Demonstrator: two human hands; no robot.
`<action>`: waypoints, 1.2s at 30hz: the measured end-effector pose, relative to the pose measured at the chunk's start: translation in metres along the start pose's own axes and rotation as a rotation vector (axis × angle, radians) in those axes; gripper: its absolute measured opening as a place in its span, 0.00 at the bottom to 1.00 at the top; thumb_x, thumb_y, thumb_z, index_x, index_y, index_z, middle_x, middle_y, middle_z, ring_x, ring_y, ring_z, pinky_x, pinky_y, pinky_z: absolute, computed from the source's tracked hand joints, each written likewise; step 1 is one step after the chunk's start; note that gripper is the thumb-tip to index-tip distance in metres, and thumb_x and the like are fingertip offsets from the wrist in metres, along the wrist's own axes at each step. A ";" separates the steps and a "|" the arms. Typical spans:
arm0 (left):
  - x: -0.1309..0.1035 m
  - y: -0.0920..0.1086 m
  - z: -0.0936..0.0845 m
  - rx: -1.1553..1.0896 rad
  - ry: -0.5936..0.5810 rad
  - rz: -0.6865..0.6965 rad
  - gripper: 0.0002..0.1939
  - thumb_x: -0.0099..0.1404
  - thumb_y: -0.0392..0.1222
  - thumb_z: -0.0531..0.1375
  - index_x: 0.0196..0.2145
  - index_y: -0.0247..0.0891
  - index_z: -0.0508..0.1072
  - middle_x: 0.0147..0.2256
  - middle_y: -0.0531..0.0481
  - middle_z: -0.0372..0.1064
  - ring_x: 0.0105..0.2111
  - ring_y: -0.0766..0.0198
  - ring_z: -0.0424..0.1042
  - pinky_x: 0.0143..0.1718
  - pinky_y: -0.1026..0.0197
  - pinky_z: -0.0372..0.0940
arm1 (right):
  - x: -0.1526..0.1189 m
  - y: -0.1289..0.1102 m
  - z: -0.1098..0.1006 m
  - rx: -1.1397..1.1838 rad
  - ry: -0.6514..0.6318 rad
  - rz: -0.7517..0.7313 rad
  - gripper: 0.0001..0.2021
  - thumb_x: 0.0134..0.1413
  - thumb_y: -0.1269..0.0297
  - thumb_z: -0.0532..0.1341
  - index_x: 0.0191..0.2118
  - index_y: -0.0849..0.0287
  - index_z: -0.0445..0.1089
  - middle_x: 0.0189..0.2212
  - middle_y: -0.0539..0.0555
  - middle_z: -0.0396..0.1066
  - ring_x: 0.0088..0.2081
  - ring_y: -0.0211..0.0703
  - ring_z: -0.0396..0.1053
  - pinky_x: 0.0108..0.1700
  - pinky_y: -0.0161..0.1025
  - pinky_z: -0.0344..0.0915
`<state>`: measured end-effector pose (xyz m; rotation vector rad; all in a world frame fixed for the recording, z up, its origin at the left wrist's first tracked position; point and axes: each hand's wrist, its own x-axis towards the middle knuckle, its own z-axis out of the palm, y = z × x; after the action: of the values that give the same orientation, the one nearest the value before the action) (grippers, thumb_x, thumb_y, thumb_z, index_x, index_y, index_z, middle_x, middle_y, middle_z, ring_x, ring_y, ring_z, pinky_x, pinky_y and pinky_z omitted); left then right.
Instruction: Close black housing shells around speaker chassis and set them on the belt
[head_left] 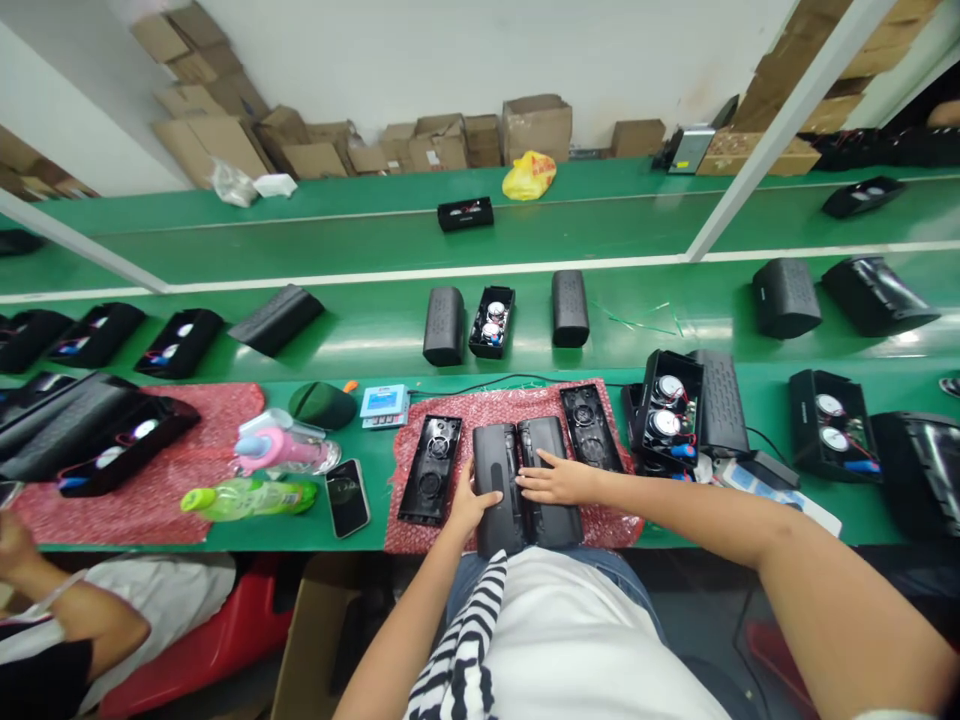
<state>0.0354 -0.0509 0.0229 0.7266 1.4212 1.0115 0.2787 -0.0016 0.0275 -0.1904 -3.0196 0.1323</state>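
Note:
Two black speaker housings [498,450] lie side by side in front of me on red bubble wrap [465,403], their near ends at my lap. My left hand [471,502] grips the left housing by its outer edge, thumb across the top and fingers along the side. Across the right-hand housing [555,520] rests my right hand [553,480], fingers stretched flat toward the seam between the two. An open black panel with two round speaker seats [430,470] lies left of them. A similar panel [591,428] is to the right, partly behind my right forearm.
Open housings with silver speaker drivers [666,405] stand at right. Several more units, including an open one [493,322], line the green conveyor [360,330]. Left are a phone [348,498], green bottle [251,497], pink bottle [281,448] and blue-white device [385,405]. A co-worker's arm [82,610] is at far left.

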 end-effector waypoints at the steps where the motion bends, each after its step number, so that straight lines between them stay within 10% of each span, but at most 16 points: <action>1: 0.000 -0.001 0.000 -0.006 0.002 0.006 0.51 0.37 0.34 0.70 0.59 0.39 0.55 0.55 0.39 0.61 0.52 0.52 0.65 0.52 0.53 0.61 | 0.001 0.003 0.001 -0.020 -0.012 -0.043 0.16 0.62 0.72 0.49 0.54 0.59 0.61 0.57 0.60 0.63 0.60 0.49 0.57 0.57 0.60 0.55; 12: 0.006 -0.011 -0.006 0.001 0.028 0.039 0.49 0.39 0.37 0.69 0.59 0.37 0.56 0.59 0.35 0.55 0.53 0.52 0.65 0.54 0.54 0.60 | -0.016 0.005 -0.075 0.241 -0.011 0.134 0.29 0.52 0.65 0.58 0.60 0.61 0.54 0.58 0.69 0.59 0.60 0.57 0.56 0.56 0.60 0.53; 17: 0.007 -0.007 -0.006 -0.003 0.017 0.015 0.50 0.37 0.37 0.70 0.58 0.38 0.57 0.58 0.35 0.57 0.53 0.48 0.64 0.53 0.51 0.62 | -0.032 -0.002 -0.121 0.723 0.464 0.558 0.47 0.27 0.50 0.68 0.58 0.61 0.57 0.54 0.65 0.62 0.57 0.63 0.58 0.59 0.58 0.49; 22: 0.005 -0.004 -0.003 0.019 0.027 -0.004 0.49 0.40 0.40 0.69 0.59 0.39 0.54 0.58 0.36 0.56 0.55 0.47 0.63 0.54 0.48 0.60 | -0.043 -0.004 -0.101 1.536 0.831 1.013 0.35 0.31 0.40 0.59 0.44 0.64 0.69 0.37 0.63 0.73 0.46 0.65 0.68 0.49 0.59 0.61; 27: 0.007 -0.009 -0.006 0.062 0.018 0.038 0.47 0.44 0.43 0.69 0.59 0.43 0.53 0.60 0.39 0.53 0.58 0.47 0.58 0.57 0.47 0.57 | -0.038 -0.002 -0.080 1.707 1.267 1.133 0.35 0.38 0.38 0.49 0.44 0.60 0.70 0.40 0.61 0.73 0.47 0.61 0.68 0.49 0.57 0.62; 36: 0.005 -0.013 -0.008 0.077 0.025 -0.007 0.47 0.45 0.46 0.68 0.60 0.46 0.51 0.61 0.42 0.52 0.58 0.48 0.59 0.59 0.49 0.56 | -0.061 0.039 -0.087 1.453 1.114 1.253 0.31 0.43 0.48 0.53 0.52 0.62 0.66 0.40 0.60 0.74 0.47 0.58 0.68 0.49 0.56 0.62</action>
<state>0.0288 -0.0529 0.0084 0.7673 1.4900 0.9679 0.3536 0.0360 0.1038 -1.2591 -0.8768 1.4680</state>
